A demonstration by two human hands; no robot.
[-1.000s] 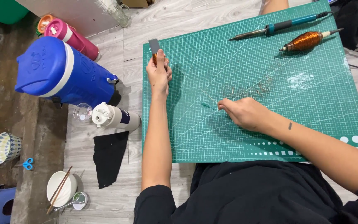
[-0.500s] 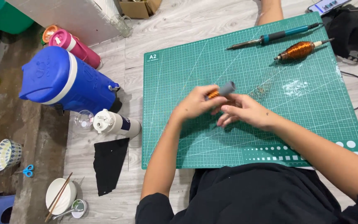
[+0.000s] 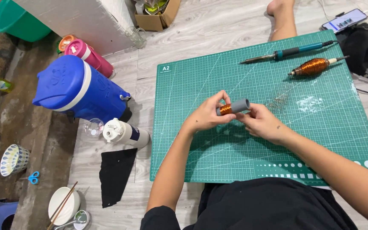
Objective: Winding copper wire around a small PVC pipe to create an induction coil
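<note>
Holding a short grey tube (image 3: 235, 106) with a band of copper wire (image 3: 225, 109) wound around its left end, our two hands meet over the middle of the green cutting mat (image 3: 201, 145). Our left hand (image 3: 207, 115) pinches the wound end, thumb and fingers closed around the copper part. Our right hand (image 3: 260, 122) grips the tube from below and from the right, its fingers curled under it; the tube's open end points up and to the right, clear of both hands. The tube is lifted off the mat, tilted slightly.

Just beyond the hands, toward the mat's far right, we see a scatter of fine wire scraps (image 3: 283, 100) and a whitish smear (image 3: 309, 103) on the green surface. Farther out, near the mat's top edge, lie a spool of copper wire on a spindle (image 3: 314, 67) and a teal-handled soldering iron (image 3: 288, 53), side by side and well apart from the hands.

Off the mat to the left, on the pale wooden floor, stand a blue water jug (image 3: 77, 87), a white bottle lying on its side (image 3: 124, 133), a piece of black cloth (image 3: 116, 174) and a pink flask (image 3: 88, 55). At the top right a phone (image 3: 345, 20) rests on a black bag (image 3: 367, 47).
</note>
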